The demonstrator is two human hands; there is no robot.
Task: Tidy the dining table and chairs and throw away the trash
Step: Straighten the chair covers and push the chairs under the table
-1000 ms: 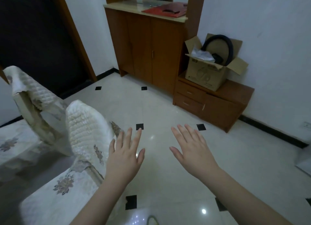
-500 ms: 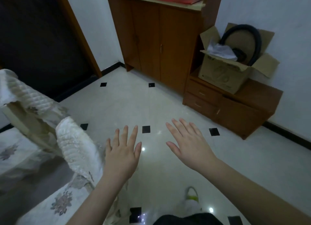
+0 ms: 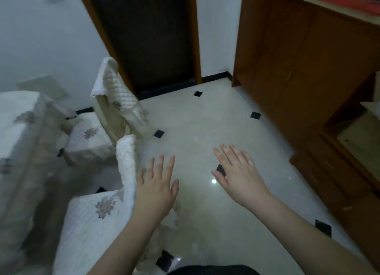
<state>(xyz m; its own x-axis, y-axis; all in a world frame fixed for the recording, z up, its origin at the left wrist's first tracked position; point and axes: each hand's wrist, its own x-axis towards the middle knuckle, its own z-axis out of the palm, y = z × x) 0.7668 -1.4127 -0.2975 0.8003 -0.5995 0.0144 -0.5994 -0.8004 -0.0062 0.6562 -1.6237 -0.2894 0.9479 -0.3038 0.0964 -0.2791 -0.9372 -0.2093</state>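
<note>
- Left hand [image 3: 156,190] is held out flat, fingers straight and spread, nothing gripped; it is seen just beside the near chair [image 3: 98,223] back.
- Right hand [image 3: 238,178] is likewise spread wide and empty, over the floor [image 3: 205,120].
- A far chair [image 3: 111,102] is seen by the doorway [image 3: 148,38].
- The table [image 3: 18,118], cloth-covered, is placed at the left.
- A cabinet [image 3: 308,58] is seen at the right.
</note>
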